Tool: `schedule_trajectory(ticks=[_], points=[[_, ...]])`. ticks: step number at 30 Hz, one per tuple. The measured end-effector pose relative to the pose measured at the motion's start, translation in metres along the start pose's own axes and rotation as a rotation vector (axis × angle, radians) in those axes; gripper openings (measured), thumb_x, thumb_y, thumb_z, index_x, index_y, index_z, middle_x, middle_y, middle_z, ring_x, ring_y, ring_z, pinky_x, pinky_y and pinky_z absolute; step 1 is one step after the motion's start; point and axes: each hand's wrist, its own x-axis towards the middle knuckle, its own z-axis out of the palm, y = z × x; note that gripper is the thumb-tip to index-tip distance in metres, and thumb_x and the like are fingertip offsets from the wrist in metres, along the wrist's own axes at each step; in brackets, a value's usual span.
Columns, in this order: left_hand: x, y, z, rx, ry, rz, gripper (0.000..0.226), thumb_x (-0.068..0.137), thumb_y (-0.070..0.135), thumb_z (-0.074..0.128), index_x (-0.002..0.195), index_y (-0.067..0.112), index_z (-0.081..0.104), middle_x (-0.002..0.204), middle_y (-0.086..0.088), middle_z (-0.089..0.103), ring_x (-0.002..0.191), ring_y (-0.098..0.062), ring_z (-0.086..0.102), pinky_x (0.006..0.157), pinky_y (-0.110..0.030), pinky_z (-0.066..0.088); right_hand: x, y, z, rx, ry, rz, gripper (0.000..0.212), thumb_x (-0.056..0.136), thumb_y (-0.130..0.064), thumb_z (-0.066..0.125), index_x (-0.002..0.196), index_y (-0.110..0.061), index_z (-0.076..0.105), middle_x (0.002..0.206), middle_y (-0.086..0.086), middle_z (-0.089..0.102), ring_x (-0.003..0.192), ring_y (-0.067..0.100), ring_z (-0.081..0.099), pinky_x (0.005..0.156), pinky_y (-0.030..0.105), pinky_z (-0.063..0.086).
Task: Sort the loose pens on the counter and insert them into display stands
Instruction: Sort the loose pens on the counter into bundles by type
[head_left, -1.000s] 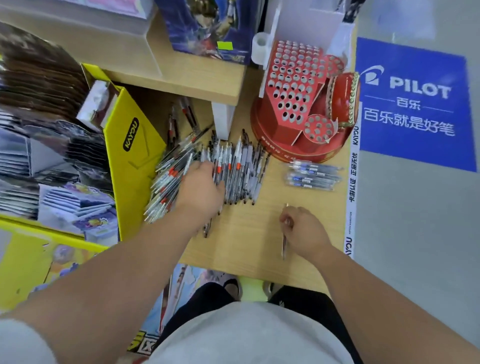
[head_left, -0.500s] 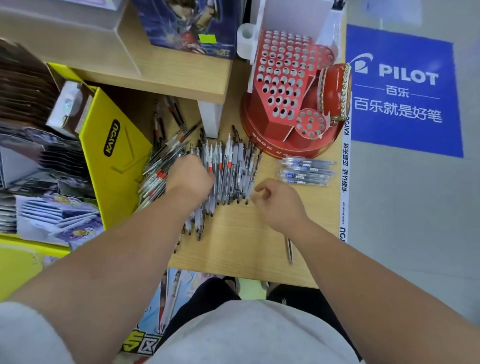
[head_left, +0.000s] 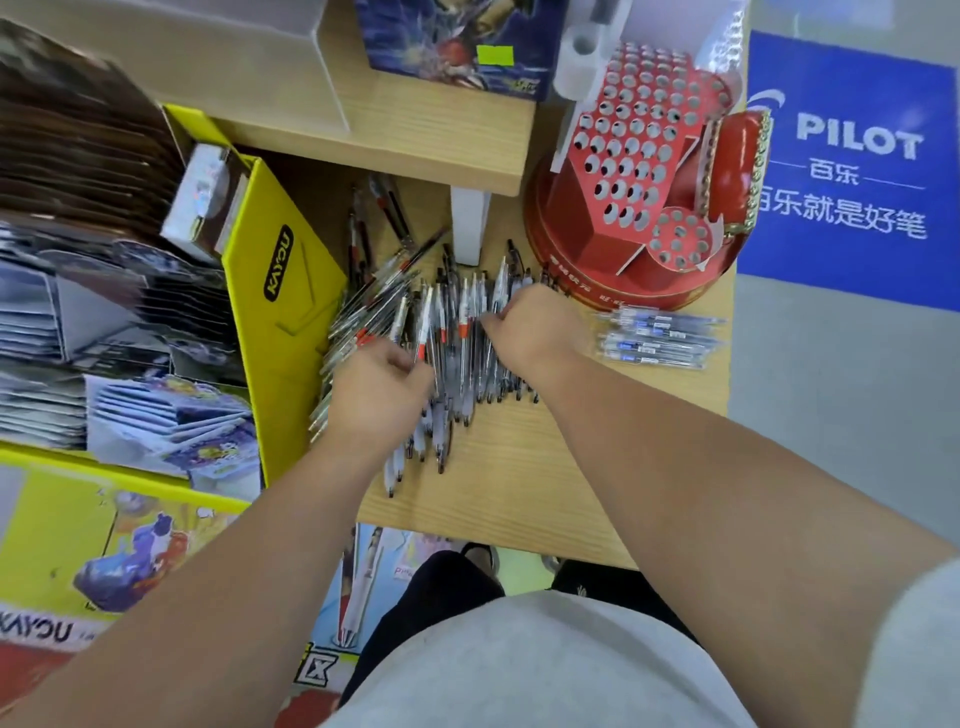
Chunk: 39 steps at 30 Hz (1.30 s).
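Right hand (head_left: 530, 325) now moved up into my loose pens (head_left: 457, 332), fingers curled, grip unclear, left hand (head_left: 376, 387) curled round clear-barrelled, red-banded ones, red display stand (head_left: 587, 244) beside

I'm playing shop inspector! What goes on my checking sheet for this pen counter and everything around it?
Surface: wooden counter, bare patch near the front edge.
Job's things: loose pens heaped mid-counter; red display stand at the back right, the holes in view empty; a few blue-labelled pens lying apart on the right.
Clutter: yellow box and stacked packets on the left.
Hands: left hand and right hand both in the pile, fingers curled on pens.
Cables: nothing seen.
Surroundings: wooden shelf above the pens; blue Pilot sign beyond the counter's right edge.
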Motion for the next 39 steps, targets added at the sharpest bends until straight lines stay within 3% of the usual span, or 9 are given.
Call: schedule_trajectory(ticks=[3,7,10,13,17,21,25,29,39], points=[[-0.008,-0.016,-0.003,-0.073,-0.022,-0.023,0.008,0.091,0.016,0.061,0.087,0.01,0.06,0.073,-0.014,0.069,0.053,-0.02,0.051,0.054,-0.036,0.044,-0.001,-0.012,0.003,-0.032,-0.003,0.004,0.056,0.087,-0.064,0.063,0.06,-0.016,0.054,0.053,-0.002,0.054,0.05,0.017,0.057,0.043,0.022,0.031],[-0.003,-0.022,-0.004,-0.039,-0.032,-0.003,0.016,0.097,0.018,0.053,0.105,0.009,0.063,0.077,-0.008,0.07,0.051,-0.019,0.05,0.052,-0.035,0.042,-0.003,-0.018,0.007,-0.052,-0.018,-0.002,0.055,0.082,-0.065,0.068,0.06,-0.017,0.052,0.052,-0.003,0.052,0.046,0.012,0.052,0.041,0.02,0.028],[0.005,-0.01,-0.005,-0.027,-0.036,0.056,0.014,0.099,0.023,0.053,0.094,0.013,0.062,0.08,-0.013,0.068,0.063,-0.03,0.059,0.055,-0.045,0.049,-0.002,-0.02,0.012,-0.033,-0.079,-0.007,0.055,0.082,-0.063,0.07,0.063,-0.014,0.053,0.053,-0.001,0.054,0.047,0.014,0.054,0.042,0.021,0.032],[0.018,0.005,0.0,0.02,-0.04,0.095,0.02,0.099,0.027,0.055,0.091,0.011,0.063,0.077,-0.014,0.069,0.064,-0.029,0.064,0.053,-0.038,0.048,0.0,-0.018,0.015,-0.024,-0.136,-0.003,0.053,0.081,-0.061,0.07,0.062,-0.013,0.057,0.053,0.0,0.056,0.047,0.015,0.056,0.043,0.022,0.033],[0.037,0.012,0.009,0.054,-0.081,0.047,0.023,0.097,0.026,0.058,0.09,0.005,0.065,0.078,-0.016,0.07,0.069,-0.034,0.067,0.057,-0.041,0.054,-0.001,-0.016,0.016,-0.03,-0.155,-0.029,0.049,0.08,-0.055,0.072,0.059,-0.014,0.057,0.052,-0.001,0.055,0.048,0.015,0.055,0.044,0.022,0.033],[0.043,0.014,0.013,0.111,-0.091,0.017,0.029,0.095,0.024,0.06,0.083,-0.002,0.062,0.07,-0.018,0.062,0.057,-0.028,0.054,0.051,-0.032,0.041,-0.001,-0.013,0.019,0.017,-0.179,-0.047,0.044,0.081,-0.049,0.073,0.062,-0.012,0.058,0.052,0.0,0.058,0.049,0.015,0.057,0.045,0.023,0.036],[0.043,0.012,0.015,0.132,-0.093,-0.003,0.032,0.093,0.023,0.064,0.068,0.009,0.05,0.061,-0.011,0.052,0.052,-0.024,0.048,0.048,-0.028,0.034,-0.003,-0.011,0.023,0.065,-0.22,-0.046,0.04,0.08,-0.044,0.075,0.062,-0.011,0.062,0.052,0.0,0.055,0.05,0.016,0.056,0.049,0.024,0.036],[0.044,0.01,0.016,0.101,-0.112,-0.026,0.025,0.093,0.025,0.065,0.082,0.004,0.058,0.075,-0.019,0.065,0.058,-0.027,0.057,0.051,-0.031,0.042,-0.006,-0.008,0.026,0.111,-0.204,-0.058,0.035,0.08,-0.042,0.077,0.072,-0.01,0.066,0.067,0.004,0.061,0.064,0.021,0.061,0.051,0.025,0.036],[0.046,0.003,0.016,-0.014,-0.128,-0.086,0.026,0.091,0.02,0.061,0.095,-0.005,0.062,0.088,-0.028,0.07,0.057,-0.024,0.055,0.051,-0.033,0.045,-0.007,-0.009,0.025,0.13,-0.201,-0.066,0.035,0.08,-0.029,0.072,0.058,-0.012,0.051,0.056,0.003,0.053,0.053,0.021,0.052,0.049,0.025,0.036]])
